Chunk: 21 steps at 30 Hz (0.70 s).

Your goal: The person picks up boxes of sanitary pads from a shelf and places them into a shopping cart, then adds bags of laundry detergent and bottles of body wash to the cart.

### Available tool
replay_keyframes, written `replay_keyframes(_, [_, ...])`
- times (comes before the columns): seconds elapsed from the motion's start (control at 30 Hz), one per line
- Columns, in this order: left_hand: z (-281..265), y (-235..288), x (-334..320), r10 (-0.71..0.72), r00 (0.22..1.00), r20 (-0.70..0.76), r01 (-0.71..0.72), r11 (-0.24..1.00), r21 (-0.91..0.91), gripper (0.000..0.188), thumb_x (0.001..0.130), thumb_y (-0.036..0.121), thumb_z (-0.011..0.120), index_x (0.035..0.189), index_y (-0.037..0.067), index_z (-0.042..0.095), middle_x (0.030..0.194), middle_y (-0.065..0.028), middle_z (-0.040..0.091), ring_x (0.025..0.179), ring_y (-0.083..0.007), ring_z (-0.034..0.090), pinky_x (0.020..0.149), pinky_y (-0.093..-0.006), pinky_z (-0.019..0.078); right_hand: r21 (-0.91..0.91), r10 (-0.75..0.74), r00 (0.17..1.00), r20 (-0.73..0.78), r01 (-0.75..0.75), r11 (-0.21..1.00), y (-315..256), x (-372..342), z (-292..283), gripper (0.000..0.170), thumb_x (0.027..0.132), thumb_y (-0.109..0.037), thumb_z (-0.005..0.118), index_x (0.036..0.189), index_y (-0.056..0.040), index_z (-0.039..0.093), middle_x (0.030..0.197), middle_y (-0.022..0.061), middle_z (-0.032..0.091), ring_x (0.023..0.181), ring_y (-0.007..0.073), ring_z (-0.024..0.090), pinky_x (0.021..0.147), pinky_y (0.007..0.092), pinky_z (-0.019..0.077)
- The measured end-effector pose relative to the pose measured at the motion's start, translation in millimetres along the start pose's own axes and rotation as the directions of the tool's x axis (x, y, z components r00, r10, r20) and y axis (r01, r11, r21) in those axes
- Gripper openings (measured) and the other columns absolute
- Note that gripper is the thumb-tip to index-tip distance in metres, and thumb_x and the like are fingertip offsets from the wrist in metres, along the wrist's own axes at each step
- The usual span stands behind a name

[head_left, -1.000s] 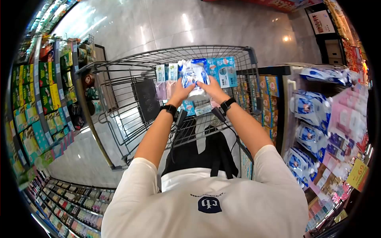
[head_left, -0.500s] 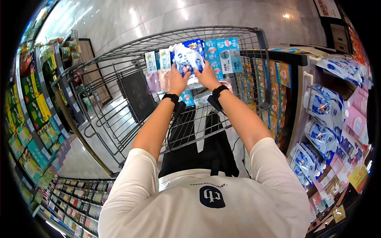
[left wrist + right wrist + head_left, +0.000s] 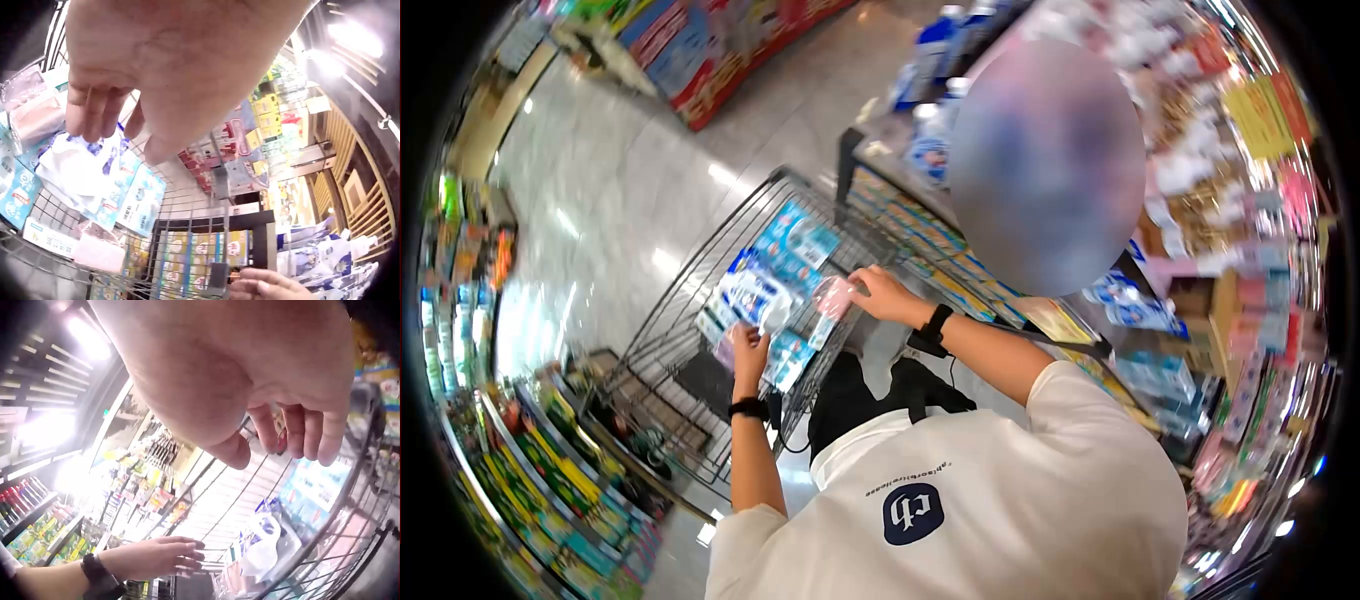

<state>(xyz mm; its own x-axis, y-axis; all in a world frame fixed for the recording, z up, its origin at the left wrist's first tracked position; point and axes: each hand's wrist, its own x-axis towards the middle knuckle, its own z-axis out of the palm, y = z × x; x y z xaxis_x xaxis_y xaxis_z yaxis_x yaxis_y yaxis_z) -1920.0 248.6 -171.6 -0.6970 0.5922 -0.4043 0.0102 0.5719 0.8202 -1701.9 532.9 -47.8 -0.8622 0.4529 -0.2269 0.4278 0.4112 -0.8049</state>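
A blue-and-white pouch with a handle cut-out [image 3: 752, 297] lies among packs in the wire shopping cart [image 3: 700, 262]. My left hand [image 3: 748, 350] hovers at the pouch's near end, fingers loosely bent and holding nothing. Over the cart's right side is my right hand [image 3: 885, 295], its fingertips overlapping a pink pack [image 3: 832, 297] in the head view. The right wrist view shows that hand's fingers [image 3: 312, 434] apart and empty, above the pouch and blue boxes [image 3: 312, 490]. In the left wrist view, the pink pack [image 3: 100, 247] rests near the cart's edge.
A shelf of boxed goods [image 3: 920, 235] runs close along the cart's right side. Blue pouches [image 3: 1135, 303] and pink packs stand farther right, partly behind a blurred oval. Stocked shelves [image 3: 550, 490] line the left, and a red-and-blue display [image 3: 710, 60] stands ahead.
Both hands have let go of the blue-and-white pouch, now lying in the cart. They have moved apart, the right hand toward the right. The head view has turned right.
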Motion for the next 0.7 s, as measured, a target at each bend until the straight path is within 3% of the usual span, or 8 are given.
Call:
replay_keyframes(0.17, [40.0,109.5,-28.0,-0.008,1.0,0.0,0.008,0.993,0.121,0.036,0.086,0.026,0.069,0.109,-0.001,0.062,0.093,-0.0129,0.067,0.081,-0.0193,0.065,0.072,-0.0295,0.0521,0.073,-0.028,0.949,-0.315,0.054,0.996,15.6,-96.2,-108.5,0.025,0.086,-0.016,0.062,0.108,-0.0029,0.062,0.099,0.0155,0.061,0.091,0.0327,0.061,0.08,0.0398,0.0497])
replay_keyframes(0.2, [57.2,113.2,-20.7,0.057,0.998,0.005,-0.057,0.996,0.063,0.035,0.087,0.024,0.067,0.111,-0.001,0.062,0.095,-0.0128,0.068,0.082,-0.0183,0.066,0.071,-0.029,0.0516,0.102,0.009,0.935,-0.353,0.029,0.994,18.8,-113.6,-127.8,0.024,0.087,-0.015,0.062,0.108,-0.0031,0.062,0.097,0.0145,0.061,0.088,0.0307,0.062,0.077,0.038,0.0501])
replay_keyframes(0.3, [101.4,213.8,-39.8,0.359,0.923,0.138,-0.375,0.92,0.115,0.033,0.091,0.02,0.065,0.115,-0.001,0.058,0.093,-0.0117,0.067,0.08,-0.0178,0.065,0.071,-0.0298,0.0515,0.157,0.058,0.903,-0.426,0.011,0.987,21.2,-160.5,-168.9,0.023,0.088,-0.012,0.061,0.109,-0.0029,0.061,0.094,0.0127,0.061,0.085,0.0262,0.062,0.074,0.0345,0.0501])
replay_keyframes(0.47, [171.0,332.0,-61.0,0.558,0.789,0.257,-0.598,0.794,0.111,0.025,0.091,0.015,0.065,0.112,0.002,0.062,0.09,-0.0091,0.067,0.083,-0.0164,0.065,0.073,-0.0295,0.0512,0.185,-0.005,0.859,-0.512,0.116,0.976,31.6,-197.0,-193.4,0.021,0.09,-0.01,0.061,0.109,-0.0015,0.061,0.091,0.0108,0.06,0.081,0.0206,0.06,0.072,0.0307,0.0492])
replay_keyframes(0.57, [198.0,378.5,-82.4,0.554,0.751,0.358,-0.605,0.796,0.037,0.023,0.091,0.012,0.064,0.111,0.001,0.061,0.091,-0.0088,0.067,0.082,-0.0157,0.064,0.072,-0.0282,0.051,0.228,0.04,0.876,-0.48,0.081,0.97,36.1,-203.4,-196.4,0.031,0.091,-0.012,0.061,0.12,-0.0023,0.056,0.097,0.0109,0.061,0.082,0.0215,0.062,0.074,0.0316,0.05])
replay_keyframes(0.63, [212.6,398.6,-90.1,0.546,0.719,0.431,-0.598,0.801,-0.017,0.022,0.091,0.009,0.064,0.11,-0.001,0.06,0.092,-0.0097,0.067,0.083,-0.0162,0.065,0.072,-0.0273,0.0512,0.297,0.097,0.865,-0.492,0.062,0.953,30.8,-207.9,-197.7,0.053,0.092,-0.013,0.06,0.141,-0.0049,0.04,0.107,0.0128,0.062,0.084,0.0223,0.063,0.077,0.0334,0.0506])
replay_keyframes(0.67, [219.1,407.0,-92.7,0.562,0.684,0.465,-0.61,0.79,-0.059,0.023,0.091,0.008,0.064,0.111,0.0,0.06,0.092,-0.0085,0.066,0.082,-0.0158,0.064,0.071,-0.0274,0.0508,0.304,0.109,0.857,-0.503,0.058,0.951,31.2,-206.4,-197.6,0.053,0.092,-0.013,0.06,0.141,-0.0049,0.04,0.107,0.0128,0.062,0.084,0.0223,0.063,0.077,0.0334,0.0506])
replay_keyframes(0.7, [225.4,414.8,-91.4,0.58,0.645,0.498,-0.619,0.778,-0.104,0.023,0.09,0.007,0.064,0.112,0.0,0.059,0.092,-0.0073,0.065,0.082,-0.0154,0.063,0.07,-0.0275,0.0504,0.304,0.106,0.87,-0.481,0.053,0.951,31.8,-202.0,-199.7,0.066,0.092,-0.013,0.061,0.148,-0.0059,0.025,0.113,0.0154,0.06,0.085,0.0228,0.064,0.079,0.0345,0.0508])
